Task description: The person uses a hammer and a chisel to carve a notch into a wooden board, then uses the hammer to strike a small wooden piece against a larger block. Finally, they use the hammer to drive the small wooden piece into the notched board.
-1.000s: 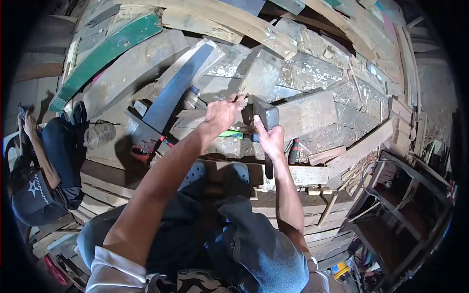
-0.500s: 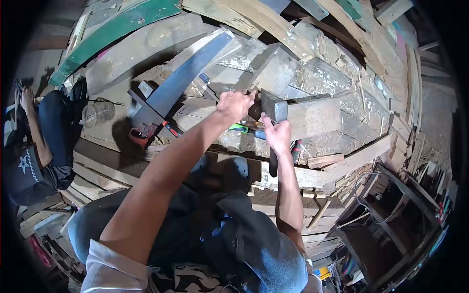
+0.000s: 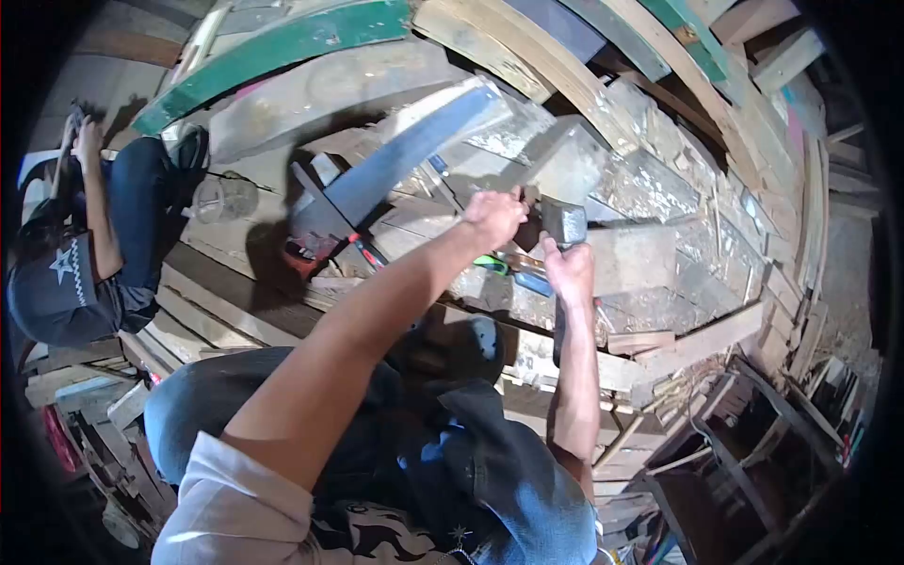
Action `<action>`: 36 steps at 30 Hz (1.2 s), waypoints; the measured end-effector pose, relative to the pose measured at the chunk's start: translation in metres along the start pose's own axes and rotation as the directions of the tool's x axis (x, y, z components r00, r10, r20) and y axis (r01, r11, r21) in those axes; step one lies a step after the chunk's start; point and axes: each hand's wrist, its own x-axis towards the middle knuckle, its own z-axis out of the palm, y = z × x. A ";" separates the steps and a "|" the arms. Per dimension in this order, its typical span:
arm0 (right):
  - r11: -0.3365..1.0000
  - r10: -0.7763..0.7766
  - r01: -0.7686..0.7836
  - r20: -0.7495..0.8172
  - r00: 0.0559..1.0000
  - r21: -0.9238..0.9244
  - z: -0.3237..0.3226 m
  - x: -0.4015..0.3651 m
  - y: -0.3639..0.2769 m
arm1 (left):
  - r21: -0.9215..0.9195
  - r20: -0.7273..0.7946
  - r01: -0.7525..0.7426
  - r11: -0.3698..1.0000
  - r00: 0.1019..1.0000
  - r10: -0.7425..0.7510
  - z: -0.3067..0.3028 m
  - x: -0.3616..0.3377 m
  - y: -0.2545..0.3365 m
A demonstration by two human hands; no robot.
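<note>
My right hand (image 3: 569, 270) is wrapped round the handle of a hammer with a blocky grey metal head (image 3: 565, 224); its dark handle runs down along my wrist. My left hand (image 3: 496, 218) is just left of the hammer head, fingers pinched together by the edge of a wooden block (image 3: 571, 168). Whatever sits between those fingers is too small or hidden to name. Below both hands lie a green-handled tool (image 3: 491, 265) and a blue-handled tool (image 3: 534, 283). A flat board (image 3: 636, 259) rests right of my right hand.
A handsaw (image 3: 400, 151) lies on the boards to the left, near a red-and-black-handled tool (image 3: 365, 251) and a clear jar (image 3: 226, 200). A long green plank (image 3: 282, 52) curves across the back. Another person (image 3: 80, 245) sits far left. Wood scraps surround a dark frame (image 3: 744, 461) at lower right.
The whole view has shifted, so the scene sits further right and slightly lower. The hammer head now appears more upright beside my left hand. Both hands keep their closed grips.
</note>
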 end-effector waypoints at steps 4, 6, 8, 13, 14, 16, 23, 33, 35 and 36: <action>0.997 -0.081 0.080 -0.085 0.993 -0.021 0.004 -0.006 -0.005 | 0.071 -0.052 0.078 0.994 0.996 -0.074 -0.003 -0.003 0.005; 0.993 -0.105 0.112 -0.167 0.980 0.028 0.012 -0.015 -0.007 | 0.058 -0.040 0.117 0.992 0.993 -0.114 -0.008 -0.005 0.011; 0.996 -0.083 0.087 -0.129 0.988 0.024 0.016 -0.016 0.001 | 0.071 0.009 0.134 0.988 0.991 -0.135 -0.015 -0.006 0.014; 0.994 -0.112 0.111 -0.136 0.984 -0.012 0.010 0.000 0.010 | 0.030 -0.157 0.065 0.997 0.986 -0.059 0.008 -0.003 0.007; 0.992 -0.103 0.096 -0.091 0.990 -0.081 0.010 0.002 0.013 | 0.081 -0.181 0.070 0.994 0.982 -0.054 0.012 -0.002 0.006; 0.992 -0.124 0.125 -0.153 0.980 -0.008 0.016 -0.010 0.006 | 0.072 -0.239 0.142 0.987 0.963 -0.122 -0.003 -0.009 0.014; 0.998 -0.065 0.067 -0.096 0.993 0.018 0.013 -0.002 0.026 | -0.068 -0.175 0.068 0.995 0.981 -0.079 0.000 -0.009 0.012; 0.996 -0.085 0.090 -0.160 0.983 0.023 0.024 -0.004 0.020 | -0.149 -0.155 0.106 0.983 0.979 -0.129 0.001 -0.007 0.010; 0.994 -0.086 0.095 -0.156 0.984 0.053 0.028 0.000 0.031 | -0.096 -0.078 0.137 0.986 0.986 -0.145 -0.011 -0.009 0.014; 0.993 -0.103 0.112 -0.163 0.981 0.047 0.032 0.003 0.037 | -0.090 -0.043 0.160 0.983 0.985 -0.165 -0.020 -0.012 0.016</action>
